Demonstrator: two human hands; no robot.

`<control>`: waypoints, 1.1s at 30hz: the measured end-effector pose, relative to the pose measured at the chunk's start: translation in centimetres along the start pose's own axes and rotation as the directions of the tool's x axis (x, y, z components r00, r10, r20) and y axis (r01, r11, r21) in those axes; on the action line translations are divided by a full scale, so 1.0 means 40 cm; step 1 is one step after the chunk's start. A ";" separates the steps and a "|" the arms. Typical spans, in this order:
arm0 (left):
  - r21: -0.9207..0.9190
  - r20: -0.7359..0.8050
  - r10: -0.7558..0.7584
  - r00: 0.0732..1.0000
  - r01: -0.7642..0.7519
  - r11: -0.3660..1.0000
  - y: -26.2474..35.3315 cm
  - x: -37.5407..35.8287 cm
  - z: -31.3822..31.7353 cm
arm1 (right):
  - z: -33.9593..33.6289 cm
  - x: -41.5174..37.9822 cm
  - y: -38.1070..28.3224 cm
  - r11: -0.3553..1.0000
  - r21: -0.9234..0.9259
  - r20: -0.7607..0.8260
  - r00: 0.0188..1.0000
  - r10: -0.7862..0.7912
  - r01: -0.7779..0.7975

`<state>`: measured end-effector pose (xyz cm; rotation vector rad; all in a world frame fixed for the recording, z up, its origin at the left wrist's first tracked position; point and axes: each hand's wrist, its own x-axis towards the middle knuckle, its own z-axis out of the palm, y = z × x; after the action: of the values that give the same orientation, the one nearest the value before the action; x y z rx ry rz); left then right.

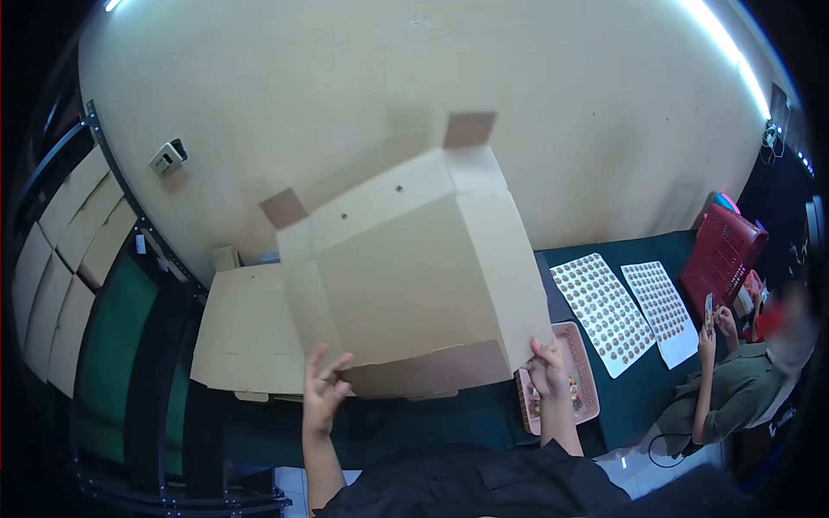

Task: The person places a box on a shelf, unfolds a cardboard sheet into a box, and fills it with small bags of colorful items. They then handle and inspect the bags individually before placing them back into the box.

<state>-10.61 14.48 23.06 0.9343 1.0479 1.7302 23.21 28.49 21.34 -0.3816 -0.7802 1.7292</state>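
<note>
A partly folded cardboard box is held up in front of me, tilted, its side flaps standing out and two small flaps sticking up at the far corners. My right hand pinches its near right corner between thumb and fingers. At the near left corner, my left hand has its fingers spread, the tips overlapping the box edge in this view. Behind and to the left, flat brown cardboard lies on the table. Below my right hand sits a pink basket with small colourful items in it.
Two sheets of round stickers lie on the dark green table cloth. A red plastic basket stands at the far right. Beside it, a co-worker holds a small packet. Stacked cardboard boxes fill a shelf at left.
</note>
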 end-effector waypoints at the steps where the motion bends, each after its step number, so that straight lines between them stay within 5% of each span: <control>1: 0.263 0.103 0.001 0.995 -0.029 0.964 -0.037 0.022 0.015 | -0.042 -0.009 -0.009 1.000 -0.024 -0.058 0.998 0.004 -0.005; 2: 0.506 0.200 -0.025 0.980 -0.081 0.859 -0.072 0.043 0.027 | -0.080 -0.019 -0.012 0.999 -0.045 -0.118 0.993 0.008 -0.013; 6: 0.737 0.214 -0.032 0.976 -0.140 0.662 -0.107 0.064 0.126 | -0.194 -0.067 0.012 0.988 -0.113 -0.308 0.949 0.062 -0.101; 8: 0.900 0.214 -0.262 0.941 -0.086 0.428 -0.144 0.057 0.126 | -0.221 -0.113 0.045 0.943 -0.289 -0.445 0.895 0.022 -0.166; 11: 0.885 0.263 -0.344 0.902 -0.083 0.458 -0.215 0.015 0.116 | -0.280 -0.179 0.134 0.792 -0.524 -0.558 0.829 -0.042 -0.313; 12: 0.890 0.363 -0.272 0.891 -0.245 0.385 -0.274 -0.009 0.095 | -0.264 -0.192 0.143 0.704 -0.587 -0.590 0.807 -0.033 -0.400; 13: 0.890 0.359 -0.274 0.892 -0.238 0.389 -0.322 -0.034 0.080 | -0.277 -0.196 0.158 0.698 -0.590 -0.591 0.806 -0.030 -0.406; 16: 0.897 0.359 -0.423 0.832 -0.184 0.401 -0.434 -0.114 0.052 | -0.337 -0.215 0.205 0.289 -0.938 -0.271 0.923 -0.273 -0.190; 21: 0.846 0.371 -0.410 0.833 -0.122 0.520 -0.511 -0.168 0.004 | -0.244 -0.196 0.198 -0.039 -0.973 -0.219 0.963 -0.155 -0.228; 24: 0.881 0.328 -0.438 0.837 -0.104 0.462 -0.513 -0.187 -0.017 | -0.205 -0.189 0.183 -0.409 -0.896 -0.076 0.969 -0.237 -0.170; 25: 0.910 0.271 -0.480 0.834 -0.060 0.410 -0.515 -0.192 -0.024 | -0.218 -0.185 0.181 -0.410 -0.897 -0.069 0.968 -0.239 -0.166; 27: 0.914 0.286 -0.470 0.835 -0.091 0.395 -0.514 -0.203 -0.040 | -0.284 -0.174 0.179 -0.111 -0.922 -0.366 0.929 -0.054 -0.370; 29: 0.918 0.302 -0.460 0.835 -0.124 0.378 -0.514 -0.224 -0.051 | -0.414 -0.170 0.193 -0.023 -0.925 -0.376 0.921 -0.101 -0.380; 30: 0.928 0.300 -0.497 0.814 -0.129 0.349 -0.513 -0.235 -0.058 | -0.353 -0.141 0.137 0.397 -0.749 -0.572 0.820 0.015 -0.530; 31: 0.939 0.294 -0.540 0.789 -0.132 0.318 -0.495 -0.242 -0.056 | -0.322 -0.129 0.107 0.707 -0.387 -0.676 0.703 0.219 -0.592; 33: 0.937 0.290 -0.531 0.796 -0.123 0.326 -0.467 -0.260 -0.048 | -0.342 -0.115 0.084 0.790 -0.256 -0.543 0.759 0.359 -0.556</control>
<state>-3.38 9.03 3.60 1.7727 1.6600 0.3226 30.58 27.85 8.49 -1.3403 -0.7096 1.8063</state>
